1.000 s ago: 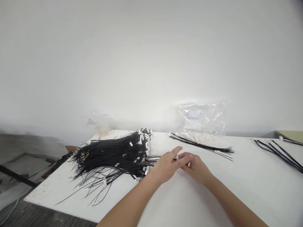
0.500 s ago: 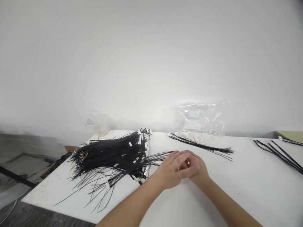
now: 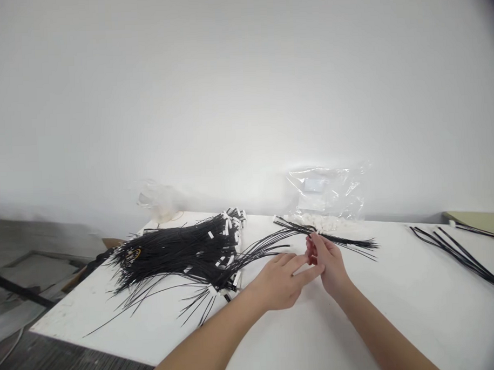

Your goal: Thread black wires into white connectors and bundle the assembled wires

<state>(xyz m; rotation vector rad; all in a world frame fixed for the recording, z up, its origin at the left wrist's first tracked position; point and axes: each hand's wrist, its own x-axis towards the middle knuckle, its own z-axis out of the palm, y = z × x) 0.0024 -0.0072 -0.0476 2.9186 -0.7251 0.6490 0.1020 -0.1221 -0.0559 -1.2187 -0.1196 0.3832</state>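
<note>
Here, two bare hands come together to the right of one large heap of black cables (image 3: 180,255), whose white-tipped pieces are too many to count. One group of loose black strands (image 3: 269,240) curves from the heap's right end to the right hand (image 3: 328,260), whose fingertips pinch its far end. The left hand (image 3: 285,281), nearer the heap, extends its fingers toward the other; its palm is hidden, so whether it grasps anything cannot be told. Two clear containers appear: one plastic bag (image 3: 348,189), behind and right of the heap, with many white pieces (image 3: 327,224) at its lower edge, inside or in front being unclear; and one crumpled clear wrapper (image 3: 156,199), behind the heap, contents indistinct. One slim black bundle (image 3: 354,241) lies right of the heap, beyond the hands; one set of thick cables (image 3: 462,259) lies farther right.
</note>
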